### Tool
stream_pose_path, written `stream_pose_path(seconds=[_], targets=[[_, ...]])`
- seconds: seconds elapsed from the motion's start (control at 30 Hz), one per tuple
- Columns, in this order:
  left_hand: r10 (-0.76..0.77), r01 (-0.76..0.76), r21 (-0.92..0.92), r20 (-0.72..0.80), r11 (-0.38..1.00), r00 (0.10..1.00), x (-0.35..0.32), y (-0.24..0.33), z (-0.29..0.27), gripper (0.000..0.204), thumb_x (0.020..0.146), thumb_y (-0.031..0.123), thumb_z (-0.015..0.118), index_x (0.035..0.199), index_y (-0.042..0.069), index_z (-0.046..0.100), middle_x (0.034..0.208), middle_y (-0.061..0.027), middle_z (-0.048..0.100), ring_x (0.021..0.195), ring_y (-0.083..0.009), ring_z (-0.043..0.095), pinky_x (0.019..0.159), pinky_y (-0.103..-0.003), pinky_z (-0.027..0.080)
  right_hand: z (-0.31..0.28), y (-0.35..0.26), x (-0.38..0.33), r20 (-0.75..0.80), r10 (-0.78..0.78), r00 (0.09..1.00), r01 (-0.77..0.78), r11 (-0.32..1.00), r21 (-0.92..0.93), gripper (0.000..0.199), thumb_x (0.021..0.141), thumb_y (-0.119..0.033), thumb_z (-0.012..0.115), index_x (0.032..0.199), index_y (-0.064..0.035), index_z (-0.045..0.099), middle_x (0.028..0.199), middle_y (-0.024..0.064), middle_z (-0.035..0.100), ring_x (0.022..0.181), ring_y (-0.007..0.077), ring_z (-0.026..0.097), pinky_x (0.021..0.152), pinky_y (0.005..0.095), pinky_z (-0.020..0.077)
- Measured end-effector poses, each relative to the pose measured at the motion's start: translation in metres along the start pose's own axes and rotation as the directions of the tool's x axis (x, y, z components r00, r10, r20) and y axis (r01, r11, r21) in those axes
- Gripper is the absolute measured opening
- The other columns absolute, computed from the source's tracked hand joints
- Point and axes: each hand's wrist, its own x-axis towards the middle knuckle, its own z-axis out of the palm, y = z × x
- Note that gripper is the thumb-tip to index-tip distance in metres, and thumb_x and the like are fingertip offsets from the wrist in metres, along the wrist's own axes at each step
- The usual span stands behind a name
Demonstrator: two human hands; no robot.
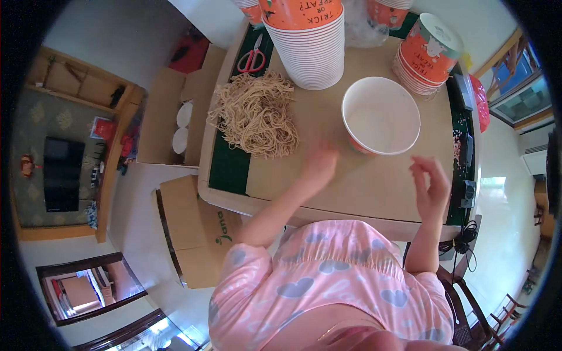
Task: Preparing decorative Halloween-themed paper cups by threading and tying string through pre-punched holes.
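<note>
1. Reaching over the near half of the table (234, 206), the left hand (322, 165) is blurred; whether its fingers are spread or closed on anything cannot be told. It lies between the tangled strands and the single tub, nearer the tub.
2. Right hand (431, 184): raised at the tub's near right side, apart from it, fingers bent and parted from the thumb, with nothing visible between them.
3. Single tub (381, 117): upright, mouth open, white inside, with a strip of orange outer wall visible below the rim. It rests on a brown sheet (351, 190) covering much of the tabletop.
4. Tangled strands (256, 116): a loose beige heap, left of the tub and well apart from it.
5. Scissors (252, 60): red-handled, just beyond the heap.
6. Tall tub stack (310, 55): many white rims, orange wall above, beyond the single tub and to its left.
7. Shorter tub stack (429, 55): orange with white rims, beyond the single tub and to its right.
8. Cartons: one (202, 240) beside the table's near left corner; another (161, 126), open, holds round white items (181, 128).
</note>
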Motion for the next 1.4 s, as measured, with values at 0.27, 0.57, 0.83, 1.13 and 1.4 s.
stream_pose_path(seconds=[0.27, 0.57, 0.83, 1.13, 1.4], targets=[[0.412, 0.11, -0.919, 0.275, 0.379, 0.869, -0.077, 0.078, -0.114, 0.012, 0.086, 0.003, 0.066, 0.095, 0.0, 0.061, 0.093, -0.0134, 0.065, 0.088, -0.022, 0.065, 0.08, -0.033, 0.052, 0.057, -0.005, -0.054, 0.579, 0.02, 0.815, -0.491, 0.555, 0.672, 0.039, 0.099, -0.025, 0.046, 0.128, 0.0022, 0.047, 0.122, 0.0152, 0.056, 0.116, 0.0231, 0.054, 0.101, 0.0352, 0.0406], [-0.074, 0.04, -0.999, 0.042, -0.036, 0.996, -0.068, 0.064, -0.121, 0.015, 0.085, -0.007, 0.065, 0.096, 0.0, 0.058, 0.094, -0.006, 0.063, 0.089, -0.0121, 0.064, 0.08, -0.025, 0.054, 0.061, -0.021, -0.053, 0.436, 0.096, 0.895, -0.343, 0.773, 0.534, 0.028, 0.093, -0.006, 0.06, 0.12, -0.0024, 0.054, 0.091, 0.0019, 0.06, 0.078, 0.0054, 0.054, 0.067, 0.0206, 0.0442], [-0.112, -0.007, -0.999, -0.012, 0.05, 0.994, -0.029, 0.086, -0.121, 0.018, 0.085, -0.006, 0.065, 0.098, 0.003, 0.057, 0.092, -0.0051, 0.064, 0.086, -0.0116, 0.064, 0.078, -0.023, 0.052, 0.044, -0.012, -0.047, -0.024, 0.239, 0.971, -0.213, 0.902, 0.377, 0.005, 0.088, -0.001, 0.064, 0.088, -0.0028, 0.06, 0.065, -0.006, 0.049, 0.058, -0.0001, 0.039, 0.049, 0.0169, 0.0306], [0.268, -0.312, -0.406, -0.163, 0.859, 0.95, 0.038, 0.097, -0.124, 0.015, 0.08, 0.001, 0.065, 0.095, 0.001, 0.065, 0.086, -0.0122, 0.064, 0.084, -0.0299, 0.064, 0.077, -0.036, 0.053, -0.008, 0.009, -0.03, -0.477, 0.194, 0.857, -0.055, 0.956, 0.289, 0.006, 0.088, 0.0, 0.064, 0.091, -0.0039, 0.061, 0.067, -0.0082, 0.048, 0.059, -0.0011, 0.039, 0.051, 0.0159, 0.0257], [-0.002, -0.047, -0.695, -0.069, 0.717, 0.998, 0.037, 0.071, -0.162, 0.016, 0.085, 0.001, 0.063, 0.1, -0.002, 0.065, 0.091, -0.0124, 0.068, 0.083, -0.0194, 0.068, 0.075, -0.029, 0.055, -0.069, 0.014, -0.027, -0.798, 0.099, 0.594, 0.164, 0.956, 0.241, 0.007, 0.089, 0.0, 0.062, 0.096, -0.0015, 0.062, 0.073, -0.0026, 0.052, 0.061, 0.0027, 0.043, 0.053, 0.0177, 0.0306]])
